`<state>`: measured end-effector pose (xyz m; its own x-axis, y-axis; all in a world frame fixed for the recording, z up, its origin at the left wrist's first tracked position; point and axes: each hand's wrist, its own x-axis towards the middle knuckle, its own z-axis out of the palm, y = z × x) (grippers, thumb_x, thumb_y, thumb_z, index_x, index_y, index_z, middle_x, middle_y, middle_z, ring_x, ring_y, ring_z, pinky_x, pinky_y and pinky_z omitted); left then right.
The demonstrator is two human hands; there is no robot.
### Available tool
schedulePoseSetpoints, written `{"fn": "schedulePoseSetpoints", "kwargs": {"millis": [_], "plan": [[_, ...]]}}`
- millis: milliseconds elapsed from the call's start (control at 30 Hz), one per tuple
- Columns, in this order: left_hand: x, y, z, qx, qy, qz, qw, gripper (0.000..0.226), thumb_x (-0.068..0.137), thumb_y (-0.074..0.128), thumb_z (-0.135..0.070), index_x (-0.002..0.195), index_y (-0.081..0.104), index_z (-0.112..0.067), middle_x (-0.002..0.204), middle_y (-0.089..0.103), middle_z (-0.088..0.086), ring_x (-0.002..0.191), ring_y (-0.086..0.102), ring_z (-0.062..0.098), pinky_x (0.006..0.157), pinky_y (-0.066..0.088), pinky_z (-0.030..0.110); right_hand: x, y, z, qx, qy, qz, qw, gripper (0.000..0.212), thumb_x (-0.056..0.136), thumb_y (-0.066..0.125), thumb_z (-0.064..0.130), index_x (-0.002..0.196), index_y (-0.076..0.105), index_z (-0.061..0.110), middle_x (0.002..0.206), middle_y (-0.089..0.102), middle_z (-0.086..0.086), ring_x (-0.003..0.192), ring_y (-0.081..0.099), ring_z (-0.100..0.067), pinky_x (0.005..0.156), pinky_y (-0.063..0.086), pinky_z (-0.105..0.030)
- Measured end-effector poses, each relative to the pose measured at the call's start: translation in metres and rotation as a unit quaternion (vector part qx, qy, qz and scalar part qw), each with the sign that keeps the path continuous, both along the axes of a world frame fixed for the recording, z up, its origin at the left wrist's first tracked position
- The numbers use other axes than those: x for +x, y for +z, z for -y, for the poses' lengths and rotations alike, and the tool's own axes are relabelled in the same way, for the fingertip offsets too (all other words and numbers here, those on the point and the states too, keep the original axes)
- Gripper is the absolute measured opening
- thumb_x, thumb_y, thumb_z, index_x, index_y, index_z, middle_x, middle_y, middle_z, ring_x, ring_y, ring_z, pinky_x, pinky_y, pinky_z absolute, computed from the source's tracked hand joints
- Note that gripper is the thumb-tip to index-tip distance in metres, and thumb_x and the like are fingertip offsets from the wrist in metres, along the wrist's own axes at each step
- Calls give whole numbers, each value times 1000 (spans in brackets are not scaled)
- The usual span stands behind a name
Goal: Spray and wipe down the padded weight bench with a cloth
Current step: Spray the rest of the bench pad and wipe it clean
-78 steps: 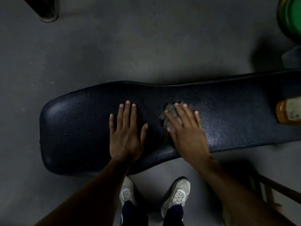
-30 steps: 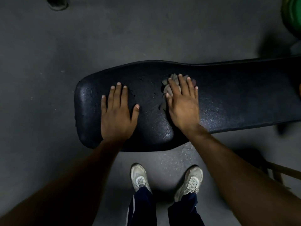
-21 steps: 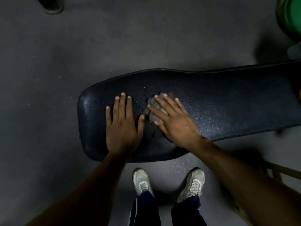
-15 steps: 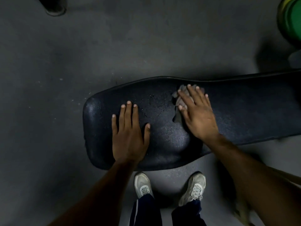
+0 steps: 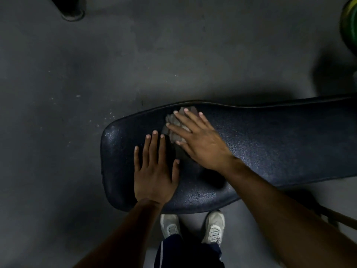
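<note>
Now the right hand (image 5: 201, 144), fingers flat, is pressing the crumpled grey cloth (image 5: 174, 130) across the black padded weight bench (image 5: 280, 144); the left hand (image 5: 154, 171), flat-palmed, is bracing; unwiped rounded end likely next.

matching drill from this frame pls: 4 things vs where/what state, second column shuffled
1 left hand
2 cloth
3 shoes
4 green object

A top right corner, cut off by the frame edge
B flat on the bench pad, holding nothing
C on the floor beside the bench
D bunched under the right hand

Pairs: 1-B, 2-D, 3-C, 4-A
</note>
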<state>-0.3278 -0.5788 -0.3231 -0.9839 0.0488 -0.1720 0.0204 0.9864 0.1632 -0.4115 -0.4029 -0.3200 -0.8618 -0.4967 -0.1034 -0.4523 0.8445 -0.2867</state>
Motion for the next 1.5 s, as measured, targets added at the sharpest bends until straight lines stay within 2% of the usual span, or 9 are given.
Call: {"fn": "schedulePoseSetpoints", "kwargs": {"millis": [133,300,467,600,733,967,1100,1300,1500], "plan": [[0,-2,0,3,6,6,1000,74,104,34,-53,164,16,-14,174,7,5,161,1,21,129,3,50,-12,-5,-42,-16,-97,0,995,53,105,47,38,157,45,30,169,37,-5,158,29,-30,128,23,-54],[0,0,-2,-8,14,-2,1000,73,103,35,-52,164,18,-14,173,10,5,161,3,20,129,6,50,-35,-2,-8,-16,-185,-16,983,50,104,42,35,151,54,23,162,46,-11,151,38,-37,125,27,-57],[0,-2,-2,-16,8,1,1000,72,104,32,-51,164,14,-16,174,6,4,161,-1,18,129,7,50,-10,-4,17,-3,-113,-19,993,54,106,39,38,158,43,27,169,35,-8,158,27,-34,128,22,-56],[1,-3,-1,-14,7,-10,1000,71,104,32,-50,164,15,-17,174,7,3,160,0,18,129,8,49,54,0,-3,-7,-54,2,999,56,105,43,38,160,39,29,173,28,-5,161,22,-32,128,20,-56],[2,-2,-1,0,8,-20,1000,70,105,32,-50,164,15,-17,174,10,3,160,2,17,129,8,50,101,3,-44,49,-13,4,999,59,104,39,43,162,34,33,173,27,-2,161,23,-29,127,23,-57],[2,-4,0,4,6,-32,999,68,106,31,-50,164,16,-17,173,11,4,160,4,20,129,5,49,78,-1,-39,-14,-259,3,966,54,103,43,35,156,46,26,169,35,-7,160,23,-34,129,18,-59],[3,-4,-1,5,-1,-46,999,69,105,35,-48,162,21,-13,172,18,8,159,11,24,128,10,52,97,1,3,-35,-242,0,970,55,102,47,34,156,47,27,170,34,-7,159,23,-34,128,19,-61],[5,-3,2,17,-13,-68,997,66,107,31,-47,161,24,-10,170,21,11,158,15,27,128,13,54,184,-2,20,-29,-172,11,985,55,108,44,35,162,35,29,174,24,-3,163,10,-27,132,11,-53],[4,-5,10,94,-6,-67,993,65,103,37,-46,160,31,-14,170,22,6,159,14,23,129,8,48,201,6,-8,-18,-321,20,947,53,112,40,38,163,33,29,175,21,-2,164,7,-26,132,12,-51]]}}
